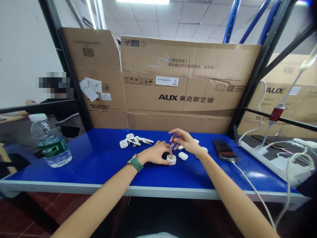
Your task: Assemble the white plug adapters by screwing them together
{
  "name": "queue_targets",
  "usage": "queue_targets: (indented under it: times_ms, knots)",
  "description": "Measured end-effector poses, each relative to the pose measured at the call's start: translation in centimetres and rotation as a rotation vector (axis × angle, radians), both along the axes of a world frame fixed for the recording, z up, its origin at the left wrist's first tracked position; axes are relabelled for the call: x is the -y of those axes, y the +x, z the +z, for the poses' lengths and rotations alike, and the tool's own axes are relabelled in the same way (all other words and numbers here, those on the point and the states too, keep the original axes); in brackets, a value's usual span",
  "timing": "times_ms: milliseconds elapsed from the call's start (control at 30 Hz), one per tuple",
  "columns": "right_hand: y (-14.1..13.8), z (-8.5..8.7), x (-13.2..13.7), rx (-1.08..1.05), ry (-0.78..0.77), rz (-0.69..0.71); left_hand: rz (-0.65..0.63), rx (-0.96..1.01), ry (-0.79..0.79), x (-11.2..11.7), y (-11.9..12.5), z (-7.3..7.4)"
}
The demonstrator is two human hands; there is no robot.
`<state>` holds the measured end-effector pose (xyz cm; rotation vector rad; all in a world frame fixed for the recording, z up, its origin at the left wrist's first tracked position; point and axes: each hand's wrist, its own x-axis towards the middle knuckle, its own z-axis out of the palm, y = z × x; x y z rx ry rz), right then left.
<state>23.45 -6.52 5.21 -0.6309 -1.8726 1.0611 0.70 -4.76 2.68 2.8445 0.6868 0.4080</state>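
Note:
My left hand [156,153], with a green-strapped watch [135,163] on its wrist, pinches a white plug housing [171,160] against the blue table. From above, my right hand [186,142] grips a slim screwdriver [172,145] between thumb and fingers, its shaft pointing down into the housing. Whether the tip sits on a screw is too small to tell. One white plug cover [183,156] lies just right of the housing, and more white pieces are partly hidden behind my right hand. Beyond my left hand is a cluster of white plugs with metal pins [135,140].
A water bottle [51,142] stands at the table's left end. On the right lie a phone [225,151] with a charging cable and a white power strip [268,162] with several cords. Cardboard [188,115] walls the back; a person sits beyond the left frame.

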Motion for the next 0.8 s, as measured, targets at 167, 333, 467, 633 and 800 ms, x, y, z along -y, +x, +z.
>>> queue_targets:
  times_ms: [167,333,467,633,800]
  knots:
    - [0.13,-0.01,-0.44,-0.061,0.043,-0.053,-0.035,-0.003,0.015,0.01,0.07,0.01]
    - [0.00,-0.17,-0.05,0.070,0.099,-0.050,-0.021,-0.005,0.018,-0.08,0.10,-0.13]
    - [-0.27,-0.47,0.02,0.101,0.097,-0.049,-0.023,0.001,0.019,-0.17,0.07,-0.25]
    - [-0.34,-0.75,-0.49,0.030,0.040,-0.061,-0.029,0.004,0.025,-0.16,0.01,-0.19]
    - [-0.09,-0.48,-0.81,-0.069,0.029,-0.100,-0.047,-0.004,0.018,-0.07,0.05,0.04]
